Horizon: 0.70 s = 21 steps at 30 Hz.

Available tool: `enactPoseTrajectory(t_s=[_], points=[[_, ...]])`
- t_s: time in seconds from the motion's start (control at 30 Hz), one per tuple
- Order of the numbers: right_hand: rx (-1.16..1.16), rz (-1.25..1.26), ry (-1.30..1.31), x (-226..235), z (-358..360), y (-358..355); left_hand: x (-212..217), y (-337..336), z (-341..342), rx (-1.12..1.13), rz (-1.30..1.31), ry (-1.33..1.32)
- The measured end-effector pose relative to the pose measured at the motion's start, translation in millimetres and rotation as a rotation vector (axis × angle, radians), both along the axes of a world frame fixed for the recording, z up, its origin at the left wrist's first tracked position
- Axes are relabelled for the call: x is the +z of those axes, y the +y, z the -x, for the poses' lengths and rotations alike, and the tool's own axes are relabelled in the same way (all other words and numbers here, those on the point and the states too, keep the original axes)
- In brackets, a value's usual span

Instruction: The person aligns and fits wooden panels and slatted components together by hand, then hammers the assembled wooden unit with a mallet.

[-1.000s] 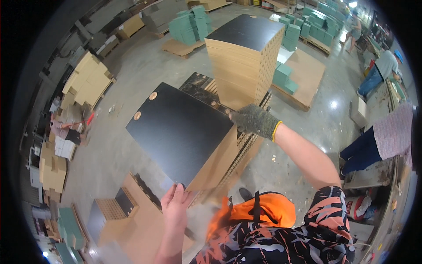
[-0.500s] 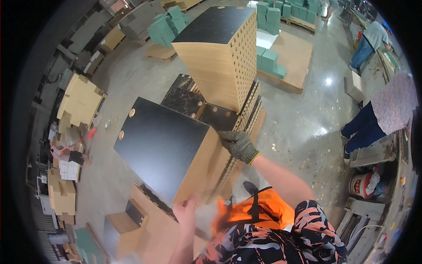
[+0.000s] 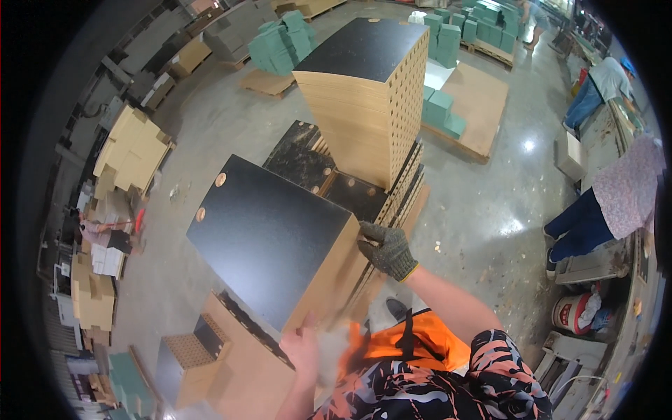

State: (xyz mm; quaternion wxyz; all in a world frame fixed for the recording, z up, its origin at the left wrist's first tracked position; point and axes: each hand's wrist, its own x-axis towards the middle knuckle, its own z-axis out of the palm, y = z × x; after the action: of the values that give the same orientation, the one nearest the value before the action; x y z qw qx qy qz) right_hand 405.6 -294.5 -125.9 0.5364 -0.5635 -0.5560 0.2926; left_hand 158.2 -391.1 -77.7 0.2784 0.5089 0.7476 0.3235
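Note:
In front of me a pile of boards (image 3: 269,234) has a smooth black top, tan edges and two round holes at its far left side. My right hand (image 3: 388,252), in a grey knit glove, is closed at the pile's right corner, fingers curled against the edge. Bare, my left hand (image 3: 301,345) grips the near corner; motion smears its fingertips. A whitish blurred thing (image 3: 334,346) beside it is too smeared to name. Behind the pile rises a taller stack of black-topped boards (image 3: 367,49), its right side dotted with rows of holes.
More black boards (image 3: 297,157) lie under the tall stack. A smaller drilled stack (image 3: 199,350) stands at lower left. Green blocks (image 3: 441,108) sit on a pallet sheet (image 3: 483,105) farther off. People (image 3: 626,192) work along the right-hand bench; a red-and-white bucket (image 3: 570,311) stands below it.
The view has shifted slightly, so the scene sits a little lower and mostly farther right. Both hands remain at the same corners of the board pile.

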Motion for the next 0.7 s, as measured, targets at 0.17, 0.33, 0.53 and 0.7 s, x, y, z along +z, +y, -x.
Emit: enactPoseTrajectory(t_s=[0.17, 0.33, 0.53, 0.7], points=[[0.009, 0.001, -0.027, 8, -1, -1, -5, -1, 4, -0.038, -0.044, 0.047], [-0.013, -0.052, -0.041, -7, -3, -1, -13, -5, 11, -0.036, -0.042, 0.051], [0.176, 0.257, 0.21, 0, -10, 5, -22, -13, 24, -0.11, -0.177, 0.101], [0.377, 0.327, 0.102, 16, -37, 26, -20, -15, 17, -0.083, -0.082, 0.121]])
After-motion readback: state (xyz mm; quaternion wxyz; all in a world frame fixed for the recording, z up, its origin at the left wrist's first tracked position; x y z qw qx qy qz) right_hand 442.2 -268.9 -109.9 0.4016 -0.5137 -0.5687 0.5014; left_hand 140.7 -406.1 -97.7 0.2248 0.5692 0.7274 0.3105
